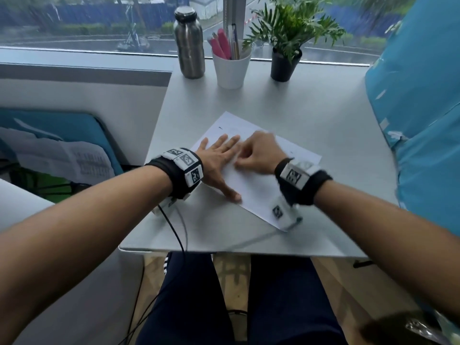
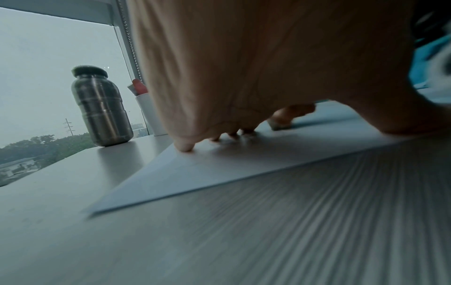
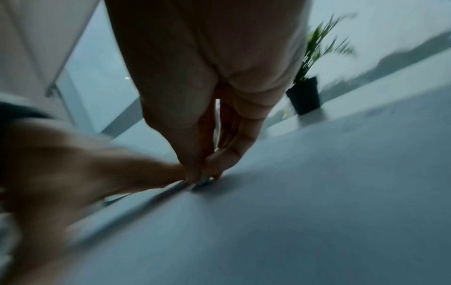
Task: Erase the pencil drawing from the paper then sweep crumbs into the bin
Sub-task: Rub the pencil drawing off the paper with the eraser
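Dark navy trouser legs sit nearest the head camera, below both forearms. Left hand lies flat, fingers straight and spread, pressing the white sheet of paper onto the pale grey tabletop; its thumb points toward the near edge of the sheet. In the left wrist view the fingertips touch the paper close to its far left corner.

Right hand is just right of the left hand, touching or nearly touching its fingers, and is motion-blurred. Its fingers are curled together and pinch a small pale grey eraser block, whose lower face meets the paper; in the right wrist view only a dark sliver shows under the fingertips, so its shape is probably a block, not certain. Faint pencil marks remain on the paper beyond and to the right of the right hand.

Beyond both hands, at the window edge of the table: brushed steel bottle with a dark cap, white cup holding pink pens and pencils, green leafy plant in a black pot. Right of the right hand, turquoise fabric.
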`<state>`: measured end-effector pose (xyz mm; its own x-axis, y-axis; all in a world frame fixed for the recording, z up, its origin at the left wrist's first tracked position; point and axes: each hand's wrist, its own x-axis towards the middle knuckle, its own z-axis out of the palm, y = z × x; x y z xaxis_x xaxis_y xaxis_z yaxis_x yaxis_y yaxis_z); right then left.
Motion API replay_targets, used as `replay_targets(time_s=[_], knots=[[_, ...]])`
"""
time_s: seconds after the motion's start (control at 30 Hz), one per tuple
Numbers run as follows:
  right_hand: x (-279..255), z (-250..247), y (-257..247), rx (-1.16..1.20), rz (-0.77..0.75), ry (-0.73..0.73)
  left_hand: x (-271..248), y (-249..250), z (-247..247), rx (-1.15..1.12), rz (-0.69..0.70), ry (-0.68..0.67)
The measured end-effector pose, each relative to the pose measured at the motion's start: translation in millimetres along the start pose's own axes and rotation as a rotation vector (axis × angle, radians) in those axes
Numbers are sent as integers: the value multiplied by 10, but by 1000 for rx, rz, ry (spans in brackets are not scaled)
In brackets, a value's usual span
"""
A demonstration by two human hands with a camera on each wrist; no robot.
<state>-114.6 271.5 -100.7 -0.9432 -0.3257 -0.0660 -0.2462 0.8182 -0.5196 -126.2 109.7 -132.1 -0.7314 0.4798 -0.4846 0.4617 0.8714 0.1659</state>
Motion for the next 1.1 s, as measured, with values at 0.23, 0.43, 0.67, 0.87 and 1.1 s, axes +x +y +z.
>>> replay_targets(time_s=[0.23, 0.43, 0.67, 0.87, 1.1], knots=[[150, -358, 407, 26, 237, 66, -16, -20, 4, 2, 13, 13], [-56, -436, 668, 27, 390, -99, -14, -76, -31, -32, 56, 7], [-33, -442, 629, 21, 388, -109, -132, -131, -172, 5, -93, -47], [-25, -446, 623, 23, 372, -101, -204, 525, 27, 227, 303, 10], [-26, -438, 598, 6, 378, -114, 22, 130, -53, 93, 163, -5]])
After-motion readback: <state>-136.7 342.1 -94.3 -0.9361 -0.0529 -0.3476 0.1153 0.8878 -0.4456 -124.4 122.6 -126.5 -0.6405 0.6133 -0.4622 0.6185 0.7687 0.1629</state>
